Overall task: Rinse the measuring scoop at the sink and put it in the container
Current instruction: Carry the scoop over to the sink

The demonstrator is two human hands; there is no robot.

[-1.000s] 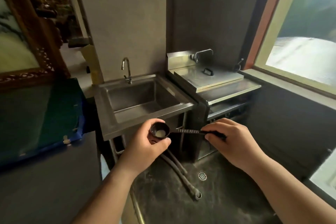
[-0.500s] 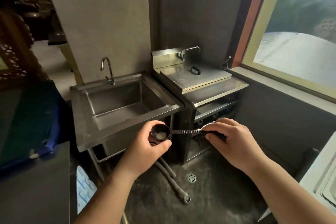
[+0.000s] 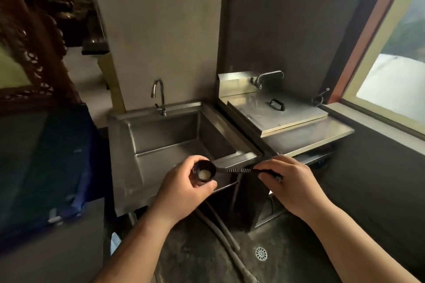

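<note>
I hold a black measuring scoop [image 3: 232, 170] level in front of me, just over the front rim of a steel sink [image 3: 234, 159]. Its round bowl has a pale residue at the bottom. My left hand [image 3: 184, 190] cups the bowl with thumb and fingers around it. My right hand [image 3: 292, 181] pinches the end of the ribbed handle. The sink's curved faucet [image 3: 159, 96] stands at the back rim, with no water running. No container for the scoop is in view.
A steel cabinet with a lidded top [image 3: 278, 114] and its own tap [image 3: 268, 78] stands right of the sink. A window ledge [image 3: 377, 122] runs along the right. Hoses [image 3: 220, 230] and a floor drain [image 3: 261, 253] lie below. A blue-edged surface [image 3: 62, 163] is left.
The view has swung and come closer to the sink; the sink now sits directly behind the scoop. Both hands keep the same hold on the scoop.
</note>
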